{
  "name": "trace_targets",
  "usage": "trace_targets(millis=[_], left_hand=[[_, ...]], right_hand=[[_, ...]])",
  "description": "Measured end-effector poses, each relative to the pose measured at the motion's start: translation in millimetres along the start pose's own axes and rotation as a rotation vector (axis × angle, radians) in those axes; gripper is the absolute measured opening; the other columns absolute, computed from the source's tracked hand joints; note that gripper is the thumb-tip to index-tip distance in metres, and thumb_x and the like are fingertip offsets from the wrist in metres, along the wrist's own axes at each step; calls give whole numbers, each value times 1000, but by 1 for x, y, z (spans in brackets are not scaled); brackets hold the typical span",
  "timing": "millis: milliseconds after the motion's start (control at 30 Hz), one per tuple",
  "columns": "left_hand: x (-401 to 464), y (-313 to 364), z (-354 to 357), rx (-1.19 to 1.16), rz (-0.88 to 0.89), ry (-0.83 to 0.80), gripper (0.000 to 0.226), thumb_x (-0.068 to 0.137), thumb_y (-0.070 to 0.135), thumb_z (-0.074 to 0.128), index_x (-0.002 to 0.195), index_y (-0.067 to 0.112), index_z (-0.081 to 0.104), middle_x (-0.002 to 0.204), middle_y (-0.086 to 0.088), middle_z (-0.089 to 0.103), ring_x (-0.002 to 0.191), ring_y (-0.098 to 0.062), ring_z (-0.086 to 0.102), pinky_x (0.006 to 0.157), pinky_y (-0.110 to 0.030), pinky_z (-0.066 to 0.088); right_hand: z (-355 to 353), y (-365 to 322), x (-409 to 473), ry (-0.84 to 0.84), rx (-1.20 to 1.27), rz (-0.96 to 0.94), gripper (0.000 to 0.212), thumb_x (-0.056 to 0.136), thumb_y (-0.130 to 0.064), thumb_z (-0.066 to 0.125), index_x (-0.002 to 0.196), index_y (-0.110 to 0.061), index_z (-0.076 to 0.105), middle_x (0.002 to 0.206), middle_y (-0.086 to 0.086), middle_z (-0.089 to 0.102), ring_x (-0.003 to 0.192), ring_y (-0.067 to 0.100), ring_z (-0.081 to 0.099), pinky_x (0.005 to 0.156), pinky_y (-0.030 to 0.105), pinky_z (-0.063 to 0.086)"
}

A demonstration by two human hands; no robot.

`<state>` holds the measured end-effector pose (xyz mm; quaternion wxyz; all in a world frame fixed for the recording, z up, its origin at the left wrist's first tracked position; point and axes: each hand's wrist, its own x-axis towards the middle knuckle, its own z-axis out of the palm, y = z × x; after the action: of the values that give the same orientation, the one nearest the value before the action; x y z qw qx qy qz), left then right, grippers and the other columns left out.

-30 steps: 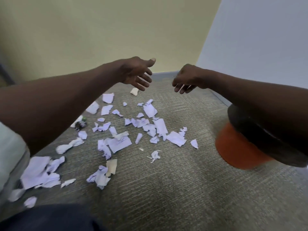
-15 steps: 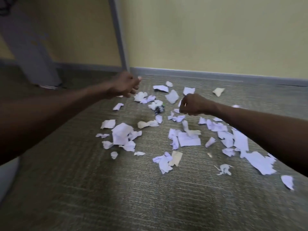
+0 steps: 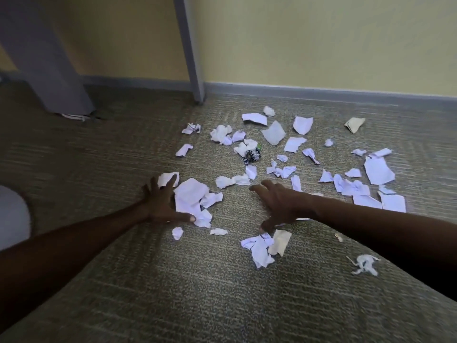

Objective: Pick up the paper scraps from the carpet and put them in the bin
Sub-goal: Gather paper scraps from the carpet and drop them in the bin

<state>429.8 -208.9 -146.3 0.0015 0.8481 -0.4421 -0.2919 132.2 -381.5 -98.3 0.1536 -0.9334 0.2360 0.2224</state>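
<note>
The left hand [image 3: 162, 203] is lying spread wide on the carpet [image 3: 173, 293], its fingers touching a big white scrap [image 3: 190, 198]. The right hand [image 3: 278, 204] is reaching down with fingers spread, holding nothing, its thumb just above more scraps [image 3: 259, 246]. Many paper scraps [image 3: 274, 132] are lying all over the carpet near the wall [image 3: 321, 40].

We see a dim, soft-lit room through a wide-angle lens: the yellow wall [image 3: 321, 40] glows brightest at one o'clock, while the carpet [image 3: 197, 293] darkens toward nine and seven o'clock. White paper scraps [image 3: 191, 196] stand out pale, faintly bluish, against the grey-green floor. Both forearms read as near-black shapes with little detail. The baseboard [image 3: 321, 91] bows with lens distortion, and the grey post [image 3: 190, 50] leans. Fine detail is soft and smeared throughout.
</note>
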Motion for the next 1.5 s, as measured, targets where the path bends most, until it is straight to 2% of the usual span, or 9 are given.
trace_targets(millis=[133, 267, 433, 633, 767, 900, 1033, 1200, 1500], left_hand=[[4, 21, 29, 59, -46, 10, 165, 12, 102, 52, 143, 45, -31, 155, -16, -35, 146, -40, -22, 118, -61, 7], [5, 17, 44, 55, 29, 151, 144, 17, 100, 56, 143, 55, 2, 157, -15, -6, 147, -42, -1, 112, -64, 21], [23, -5, 34, -112, 142, 329, 80, 50, 72, 76, 119, 37, 57, 133, -10, 39, 122, -34, 46, 93, -47, 49], [31, -9, 28, -225, 140, 437, 39, 76, 23, 76, 110, 15, 58, 103, 11, 47, 94, -8, 56, 56, -8, 46], [33, -16, 22, -261, 228, 282, 38, 62, 30, 82, 95, 26, 62, 108, -12, 56, 102, -30, 56, 82, -18, 36], [21, 9, 20, -262, 264, 316, 23, 77, 11, 71, 82, 25, 54, 87, 1, 53, 78, 9, 57, 67, -4, 39], [14, 23, 31, -412, 267, 345, 9, 69, 14, 63, 78, 14, 66, 89, -7, 68, 76, 7, 62, 68, -6, 43], [12, 43, 46, -393, 199, 177, 48, 64, -8, 76, 94, 25, 58, 86, -1, 58, 76, -13, 53, 65, -1, 40], [-7, 83, 30, -618, 187, 206, 8, 73, 13, 68, 80, 13, 71, 88, -9, 73, 73, -15, 65, 64, -21, 49]], right_hand=[[-2, 6, 16, 25, -113, -25, 131, 55, -58, 86, 152, -23, 5, 149, 22, 18, 132, 43, 35, 99, 51, 46], [-3, -12, 49, 76, -104, -54, 137, 55, -61, 84, 154, -24, -4, 155, 28, 2, 137, 48, 28, 104, 53, 42], [-5, -46, 92, 14, -54, 15, 153, 44, -70, 83, 152, -27, -15, 155, 35, -6, 139, 55, 22, 107, 59, 36], [7, -72, 114, 78, -89, -24, 149, 48, -71, 81, 154, -21, -11, 149, 26, 21, 135, 46, 26, 103, 57, 40], [15, -74, 116, 155, -37, -109, 135, 57, -64, 81, 155, -17, 1, 146, 27, 22, 131, 44, 29, 104, 50, 37], [17, -81, 112, 206, 71, -129, 102, 74, -44, 79, 149, -5, 22, 137, 29, 33, 118, 42, 41, 100, 41, 37], [16, -92, 113, 146, 299, -51, 71, 59, -18, 88, 112, 19, 57, 105, 36, 59, 86, 45, 60, 80, 37, 52], [21, -92, 113, 174, 484, -9, 48, 77, 3, 60, 120, 18, 48, 113, 34, 57, 99, 47, 58, 83, 42, 41], [-1, -71, 93, -16, 1040, 68, 31, 57, 8, 61, 87, 12, 61, 79, 17, 57, 76, 26, 53, 52, 23, 37]])
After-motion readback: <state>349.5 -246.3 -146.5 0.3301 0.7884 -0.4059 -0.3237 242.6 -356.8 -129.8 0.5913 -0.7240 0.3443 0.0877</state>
